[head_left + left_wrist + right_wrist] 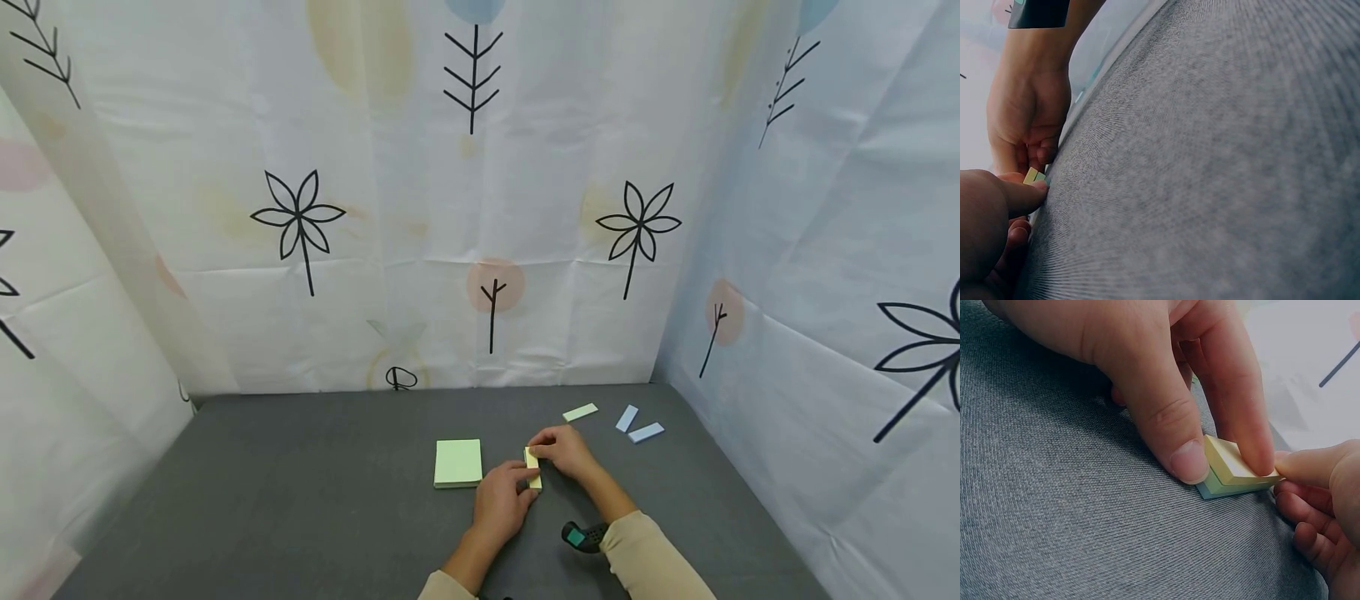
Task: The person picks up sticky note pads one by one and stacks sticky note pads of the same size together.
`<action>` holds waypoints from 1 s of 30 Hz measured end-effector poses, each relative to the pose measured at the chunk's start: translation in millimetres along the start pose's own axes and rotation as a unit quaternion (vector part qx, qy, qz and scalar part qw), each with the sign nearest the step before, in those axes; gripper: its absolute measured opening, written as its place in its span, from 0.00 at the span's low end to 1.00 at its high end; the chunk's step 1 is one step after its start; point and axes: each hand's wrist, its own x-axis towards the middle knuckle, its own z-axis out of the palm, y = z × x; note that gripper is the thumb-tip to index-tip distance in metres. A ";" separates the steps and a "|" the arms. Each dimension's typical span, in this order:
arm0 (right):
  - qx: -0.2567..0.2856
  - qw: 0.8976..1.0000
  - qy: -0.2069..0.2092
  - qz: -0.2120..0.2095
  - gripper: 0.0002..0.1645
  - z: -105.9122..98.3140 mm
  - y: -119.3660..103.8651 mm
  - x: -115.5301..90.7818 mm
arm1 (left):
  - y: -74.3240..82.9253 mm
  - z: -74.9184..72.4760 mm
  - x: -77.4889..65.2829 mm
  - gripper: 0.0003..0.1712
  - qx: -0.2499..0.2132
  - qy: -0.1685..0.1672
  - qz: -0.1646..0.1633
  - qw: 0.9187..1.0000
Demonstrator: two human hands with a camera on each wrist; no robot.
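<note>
A narrow stack of sticky note strips (533, 469) lies on the grey table between both hands. In the right wrist view the stack (1238, 472) shows yellow on top, green below and blue at the bottom. My right hand (567, 452) holds its far end, with the thumb at the side and a finger on top. From the near side, my left hand (501, 502) pinches the stack's other end between thumb and index finger. Only a small corner of the stack (1032, 175) appears in the left wrist view; the fingers cover the rest.
A square pale green sticky note pad (458, 461) lies left of the hands. Beyond the right hand are a pale green strip (580, 412) and two blue strips, one upright-angled (626, 418), one flatter (647, 432). Patterned white curtains (405, 325) border the table (300, 492).
</note>
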 end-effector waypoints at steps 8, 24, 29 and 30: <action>0.025 1.000 -0.005 -0.005 0.05 -2.3 2.4 0.0 | -0.4 -0.2 1.0 0.16 -0.003 -0.001 -0.003 1.000; 0.014 0.986 0.167 0.004 0.11 -10.4 23.7 1.5 | 1.6 0.6 1.2 0.17 0.001 -0.004 -0.011 1.000; -0.049 0.980 0.191 0.012 0.18 -16.6 34.2 1.5 | 2.8 -0.2 0.0 0.17 -0.003 -0.003 -0.013 1.000; -0.067 0.979 0.194 0.010 0.20 -17.7 35.7 1.6 | 2.9 -0.3 0.0 0.17 -0.004 -0.002 -0.013 1.000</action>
